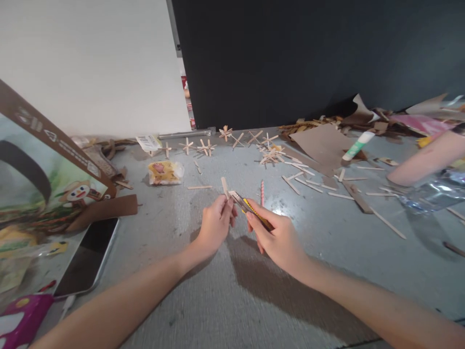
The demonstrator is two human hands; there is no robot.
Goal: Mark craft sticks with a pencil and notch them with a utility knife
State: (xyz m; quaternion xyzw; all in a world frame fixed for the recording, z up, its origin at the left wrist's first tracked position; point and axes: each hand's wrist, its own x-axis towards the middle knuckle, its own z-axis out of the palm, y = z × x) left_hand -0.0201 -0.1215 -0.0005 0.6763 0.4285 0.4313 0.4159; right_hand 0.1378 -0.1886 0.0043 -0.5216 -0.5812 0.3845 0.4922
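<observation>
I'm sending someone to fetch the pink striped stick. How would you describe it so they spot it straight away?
On the grey table, look just beyond the right hand, which holds a yellow cutter. The pink striped stick lies there, pointing toward the dark panel. Its neighbours are all flat, plain wooden sticks.

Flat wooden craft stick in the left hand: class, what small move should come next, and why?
Probably draw the yellow utility knife lightly across the flat wooden craft stick: the right hand holds its blade tip at the stick, just above where the left hand pinches it.
</observation>
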